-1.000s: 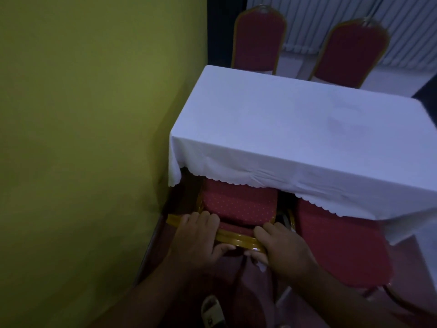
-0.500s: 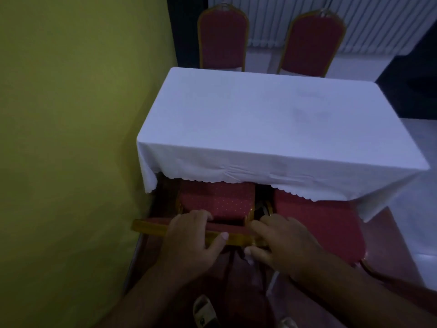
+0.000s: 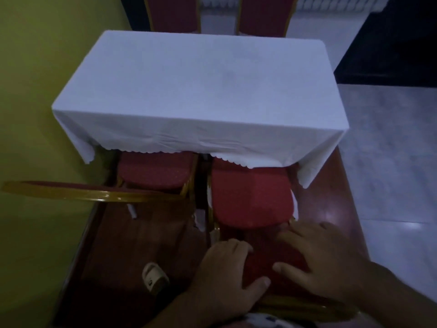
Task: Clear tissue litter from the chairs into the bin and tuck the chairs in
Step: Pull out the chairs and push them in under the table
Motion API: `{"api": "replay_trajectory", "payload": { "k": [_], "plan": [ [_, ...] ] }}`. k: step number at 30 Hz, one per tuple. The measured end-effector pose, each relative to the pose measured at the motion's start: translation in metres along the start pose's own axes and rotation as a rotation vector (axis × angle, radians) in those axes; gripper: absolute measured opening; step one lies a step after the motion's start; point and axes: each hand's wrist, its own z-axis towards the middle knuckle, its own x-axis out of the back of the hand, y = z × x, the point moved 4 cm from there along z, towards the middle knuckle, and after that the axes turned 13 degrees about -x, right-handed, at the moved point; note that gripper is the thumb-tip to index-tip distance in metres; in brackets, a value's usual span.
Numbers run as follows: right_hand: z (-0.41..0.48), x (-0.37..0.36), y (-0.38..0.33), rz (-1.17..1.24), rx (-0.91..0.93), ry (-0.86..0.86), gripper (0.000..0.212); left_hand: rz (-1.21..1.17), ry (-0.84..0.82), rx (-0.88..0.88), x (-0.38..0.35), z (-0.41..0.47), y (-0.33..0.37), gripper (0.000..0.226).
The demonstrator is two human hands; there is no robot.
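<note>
Chairs first: two red ones with gold frames stand at the near side of the table point(image 3: 194, 91), which is covered by a white cloth hanging over its edges. The left chair point(image 3: 153, 172) sits with its seat mostly under the cloth, its gold-edged backrest top stretching out toward the yellow wall point(image 3: 35, 114). The right chair point(image 3: 250, 200) has only the front of its seat under the cloth, and most of the red cushion shows. Both my hands are on the backrest of this right chair. My left hand point(image 3: 227, 278) lies over the red padding near the top of the backrest, fingers curled over it and thumb pressed against the fabric. My right hand point(image 3: 324, 259) lies flat and spread on the padding, fingers pointing toward the seat, closed around nothing. Small white scraps that look like tissue point(image 3: 201, 218) show in the narrow gap between the two chairs, low down by the frames; more white peeks out at the right edge of the right seat. My sandal point(image 3: 155, 279) rests on the dark red floor. Two more red chairs stand at the far side of the table.
</note>
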Motion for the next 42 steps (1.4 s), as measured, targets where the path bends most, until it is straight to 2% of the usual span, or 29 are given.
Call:
{"api": "replay_trajectory", "payload": {
  "k": [4,6,9,14,18,22,24,27,32,36,42],
  "plan": [
    [-0.045,-0.01,0.078,0.079,0.072,0.061,0.044,-0.287,-0.095,0.092,-0.043,0.028,0.047,0.052],
    [-0.064,-0.017,0.103,0.127,0.127,0.071,0.04,-0.344,-0.174,0.095,-0.05,0.035,0.065,0.056],
    [-0.076,-0.031,0.125,0.153,0.225,0.141,0.048,-0.215,-0.27,0.018,-0.053,0.037,0.074,0.062],
    [-0.06,-0.048,0.133,0.142,0.31,0.228,0.056,-0.153,-0.168,-0.108,-0.054,0.028,0.079,0.054],
    [-0.058,-0.054,0.13,0.141,0.391,0.253,0.051,-0.071,-0.15,-0.226,-0.05,0.023,0.083,0.043],
    [-0.055,-0.06,0.125,0.121,0.451,0.33,0.046,0.167,-0.082,-0.357,-0.063,0.02,0.071,0.037],
    [-0.052,-0.059,0.119,0.114,0.447,0.376,0.046,0.28,-0.075,-0.413,-0.065,0.022,0.063,0.041],
    [-0.043,-0.056,0.105,0.088,0.439,0.417,0.045,0.325,-0.044,-0.421,-0.046,0.026,0.057,0.045],
    [-0.015,-0.042,0.076,0.048,0.383,0.393,0.038,0.327,0.088,-0.243,-0.008,0.02,0.026,0.046],
    [0.01,-0.037,0.058,0.032,0.268,0.328,0.035,0.348,0.151,-0.088,0.009,0.02,0.002,0.048],
    [0.039,-0.034,0.043,0.001,0.073,0.303,0.032,0.343,0.18,-0.072,0.032,0.042,-0.027,0.046]
  ]
}}
